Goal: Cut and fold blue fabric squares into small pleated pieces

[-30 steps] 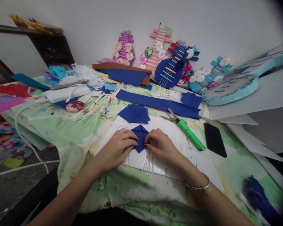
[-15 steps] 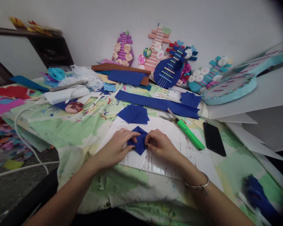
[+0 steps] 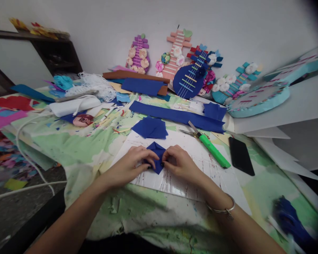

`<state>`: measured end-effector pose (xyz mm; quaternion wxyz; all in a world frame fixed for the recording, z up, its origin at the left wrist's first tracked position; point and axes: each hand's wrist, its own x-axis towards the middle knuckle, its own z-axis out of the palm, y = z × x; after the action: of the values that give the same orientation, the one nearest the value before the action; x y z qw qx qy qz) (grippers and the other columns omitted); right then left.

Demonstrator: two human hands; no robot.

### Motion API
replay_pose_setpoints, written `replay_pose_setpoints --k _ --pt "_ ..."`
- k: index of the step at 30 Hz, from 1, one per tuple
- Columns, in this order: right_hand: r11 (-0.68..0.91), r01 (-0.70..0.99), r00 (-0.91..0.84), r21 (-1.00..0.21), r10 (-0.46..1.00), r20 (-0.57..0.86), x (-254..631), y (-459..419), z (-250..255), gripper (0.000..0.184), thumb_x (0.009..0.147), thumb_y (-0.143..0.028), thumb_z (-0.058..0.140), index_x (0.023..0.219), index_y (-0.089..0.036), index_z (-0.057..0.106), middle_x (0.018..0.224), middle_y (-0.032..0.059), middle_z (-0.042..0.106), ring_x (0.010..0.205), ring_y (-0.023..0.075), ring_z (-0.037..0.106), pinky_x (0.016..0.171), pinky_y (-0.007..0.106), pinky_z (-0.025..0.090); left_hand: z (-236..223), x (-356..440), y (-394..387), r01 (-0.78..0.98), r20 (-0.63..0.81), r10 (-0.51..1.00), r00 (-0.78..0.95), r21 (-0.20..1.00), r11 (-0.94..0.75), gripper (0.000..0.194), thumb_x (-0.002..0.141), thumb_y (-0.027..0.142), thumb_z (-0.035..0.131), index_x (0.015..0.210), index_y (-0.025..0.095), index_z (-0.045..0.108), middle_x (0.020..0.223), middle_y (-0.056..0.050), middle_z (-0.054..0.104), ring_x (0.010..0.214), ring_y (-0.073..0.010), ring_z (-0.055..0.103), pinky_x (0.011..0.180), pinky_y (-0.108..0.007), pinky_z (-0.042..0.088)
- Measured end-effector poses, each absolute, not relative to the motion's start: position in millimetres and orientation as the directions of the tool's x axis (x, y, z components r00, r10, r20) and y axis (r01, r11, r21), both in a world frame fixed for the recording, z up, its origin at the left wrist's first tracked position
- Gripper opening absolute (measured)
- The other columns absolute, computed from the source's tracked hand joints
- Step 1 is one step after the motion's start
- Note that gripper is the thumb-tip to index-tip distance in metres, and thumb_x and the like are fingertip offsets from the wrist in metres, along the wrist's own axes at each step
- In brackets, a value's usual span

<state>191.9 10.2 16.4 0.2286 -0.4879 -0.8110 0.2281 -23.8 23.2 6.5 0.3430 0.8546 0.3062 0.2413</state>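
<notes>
A small square of dark blue paper (image 3: 158, 169), its edges folded inward, lies on the white board with a corner toward me. My left hand (image 3: 134, 162) has its thumb and fingers closed at the paper's left side. At the opposite corner, my right hand (image 3: 178, 160) pinches the edge between thumb and curled fingers. Just beyond sits a loose stack of blue paper pieces (image 3: 150, 127). A green utility knife (image 3: 214, 151), blade out, rests across scissors (image 3: 189, 133) to the right of the stack.
The white board (image 3: 201, 176) lies on a green patterned tablecloth (image 3: 90, 148). A black phone (image 3: 241, 156) and a blue glue gun (image 3: 291, 218) are at the right. Behind are a long blue strip (image 3: 172, 115) and decorated paper instruments (image 3: 188, 83). White string (image 3: 98, 86) is heaped at left.
My left hand's fingers lifted and spread from the paper's left side, then came back over it and closed. My right hand has kept its grip at the right corner.
</notes>
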Motion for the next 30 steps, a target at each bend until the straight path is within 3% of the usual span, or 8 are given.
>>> replay_pose_setpoints --k 15,30 --pt "0.433 0.708 -0.429 -0.558 0.891 0.148 189.5 9.3 16.5 0.014 0.071 -0.004 0.058 0.072 -0.018 0.057 0.073 0.0014 0.060 0.077 0.0171 0.050 0.074 0.031 0.036 14.1 -21.8 22.7 0.368 0.145 0.641 0.754 0.715 -0.595 0.023 0.090 0.012 0.046 0.098 0.021 0.065 0.098 -0.004 0.065 0.100 -0.0198 0.051 0.093 -0.039 0.034" --pt "0.444 0.702 -0.415 -0.557 0.890 0.187 190.0 8.7 14.5 0.014 0.072 -0.005 0.057 0.077 -0.018 0.057 0.077 0.0029 0.058 0.079 0.0181 0.049 0.073 0.031 0.038 9.3 -16.5 20.4 0.436 0.196 0.742 0.641 0.703 -0.563 0.022 0.088 0.013 0.046 0.099 0.021 0.063 0.095 -0.005 0.059 0.097 -0.0203 0.051 0.090 -0.038 0.041"
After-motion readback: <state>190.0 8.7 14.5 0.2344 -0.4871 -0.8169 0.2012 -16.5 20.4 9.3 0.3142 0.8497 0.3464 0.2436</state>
